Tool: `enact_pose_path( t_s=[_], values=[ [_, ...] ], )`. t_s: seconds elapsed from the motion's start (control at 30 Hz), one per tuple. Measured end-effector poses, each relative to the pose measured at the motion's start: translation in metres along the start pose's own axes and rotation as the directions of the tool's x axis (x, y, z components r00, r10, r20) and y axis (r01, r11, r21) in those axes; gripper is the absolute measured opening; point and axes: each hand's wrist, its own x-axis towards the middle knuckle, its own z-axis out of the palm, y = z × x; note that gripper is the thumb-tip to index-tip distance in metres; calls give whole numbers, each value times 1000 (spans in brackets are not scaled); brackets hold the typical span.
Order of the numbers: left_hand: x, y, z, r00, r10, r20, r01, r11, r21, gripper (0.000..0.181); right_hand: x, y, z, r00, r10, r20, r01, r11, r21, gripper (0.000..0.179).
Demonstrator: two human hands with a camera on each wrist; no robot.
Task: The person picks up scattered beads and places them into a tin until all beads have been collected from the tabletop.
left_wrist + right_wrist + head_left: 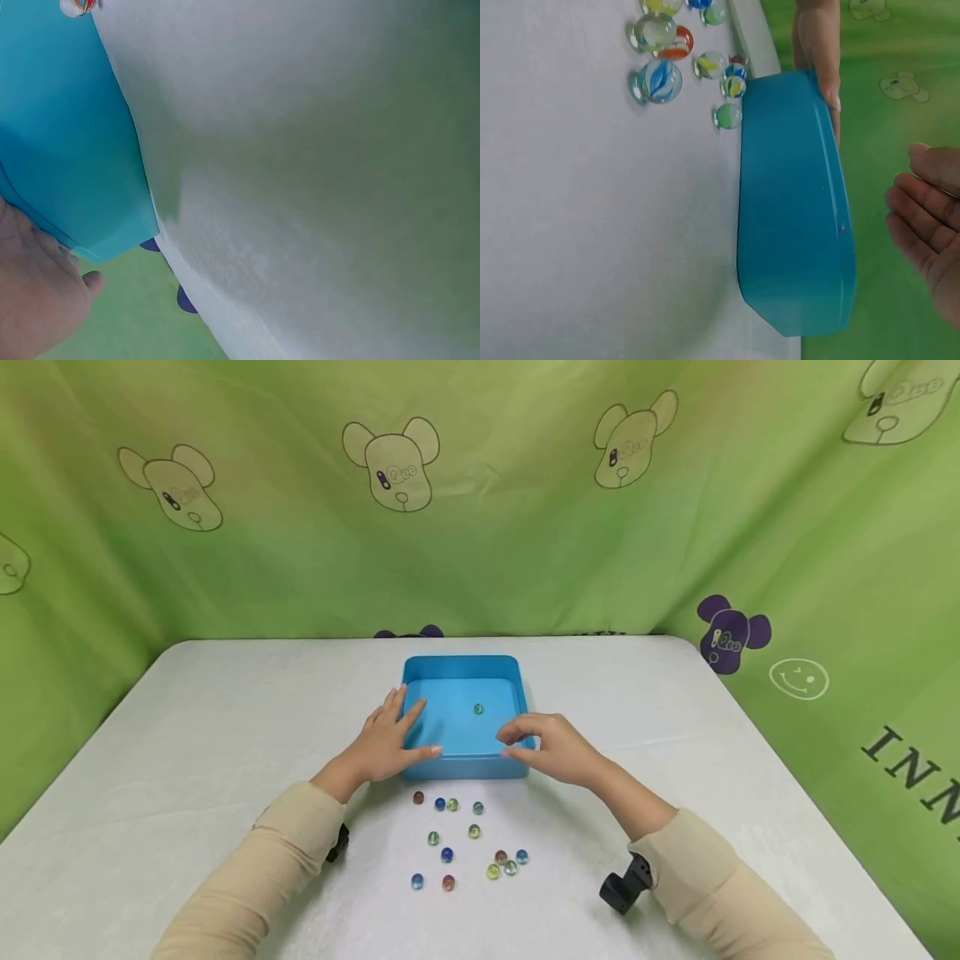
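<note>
A square blue plastic box (465,768) stands on the white table, with a green glass marble (478,709) on its floor. My left hand (382,745) rests at the box's left rim, fingers spread and thumb reaching over the front edge. Over the box's front right corner hovers my right hand (551,747); its fingers are loosely bent, thumb apart, and nothing shows between them in the right wrist view. In front of the box lie several glass marbles, among them a brown one (418,797), a dark blue one (447,855) and a yellow-green one (492,872).
The white-covered table (240,735) reaches back to a green curtain (525,552) printed with bear heads. A black wrist camera (626,885) is strapped under the right sleeve, and another (337,843) under the left.
</note>
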Motion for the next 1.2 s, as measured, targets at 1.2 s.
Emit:
enact_pose_path(
  t_s=[1.2],
  values=[
    [0, 1, 0, 1000, -8, 10, 7, 1000, 1, 84, -56, -9, 3, 996, -28, 89, 23, 998, 54, 19]
  ],
)
